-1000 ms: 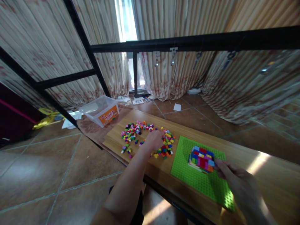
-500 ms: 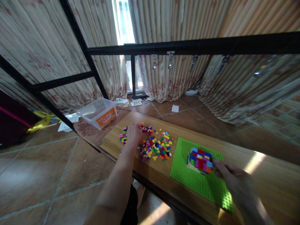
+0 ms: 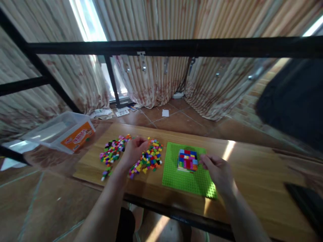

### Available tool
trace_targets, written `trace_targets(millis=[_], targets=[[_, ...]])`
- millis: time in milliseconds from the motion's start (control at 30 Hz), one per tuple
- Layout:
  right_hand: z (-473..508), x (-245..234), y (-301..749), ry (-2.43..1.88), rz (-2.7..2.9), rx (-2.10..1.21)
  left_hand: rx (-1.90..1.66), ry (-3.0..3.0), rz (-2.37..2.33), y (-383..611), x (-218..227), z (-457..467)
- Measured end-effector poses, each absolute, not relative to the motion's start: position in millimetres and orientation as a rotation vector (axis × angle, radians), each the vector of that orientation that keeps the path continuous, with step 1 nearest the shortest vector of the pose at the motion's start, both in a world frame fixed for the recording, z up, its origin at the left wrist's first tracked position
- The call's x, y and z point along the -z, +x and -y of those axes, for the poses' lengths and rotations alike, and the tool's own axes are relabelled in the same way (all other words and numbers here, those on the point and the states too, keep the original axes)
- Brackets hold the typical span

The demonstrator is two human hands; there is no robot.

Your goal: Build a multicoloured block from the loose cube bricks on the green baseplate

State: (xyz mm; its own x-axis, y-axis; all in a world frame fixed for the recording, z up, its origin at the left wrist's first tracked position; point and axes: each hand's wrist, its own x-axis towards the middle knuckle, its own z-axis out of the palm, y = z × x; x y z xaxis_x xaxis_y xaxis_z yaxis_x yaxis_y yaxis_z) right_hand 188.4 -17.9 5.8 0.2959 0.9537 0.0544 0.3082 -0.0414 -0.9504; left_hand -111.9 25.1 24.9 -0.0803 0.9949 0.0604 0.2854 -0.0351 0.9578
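Now the left hand (image 3: 135, 149) is hovering over the loose bricks (image 3: 152, 154), its thumb and fingers curling close together; from where I'm standing, I can't tell whether they're pinching a brick. Across on the right, the multicoloured brick block (image 3: 188, 160) is sitting on the green baseplate (image 3: 174, 183), towards its far side. And the right hand (image 3: 219, 171) is hanging just beside that block's right side, fingers bent, tips nearly meeting; whether they're touching the block or gripping anything, I can't make out. The baseplate is lying on the wooden tabletop (image 3: 247, 188), a sunlight stripe crossing the wood. Away left, a clear plastic box (image 3: 60, 129) is showing its orange label (image 3: 78, 136).
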Motion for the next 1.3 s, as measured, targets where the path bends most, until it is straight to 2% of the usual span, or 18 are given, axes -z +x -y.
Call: trace_targets(millis=[133,267,933,1300], targets=[[19,-11,184,-1.476,1.118,-0.796,-1.010,1.254,-1.047,-43,-26,1],[21,-13,184,-1.475,1.083,-0.832,-0.996,1.242,-0.968,2,-20,18],[29,-4,194,-1.437,1.198,-1.161,-1.018,1.947,-1.207,36,-21,26],[27,10,206,-1.511,1.241,-1.092,-1.008,1.636,-1.298,0,-27,5]])
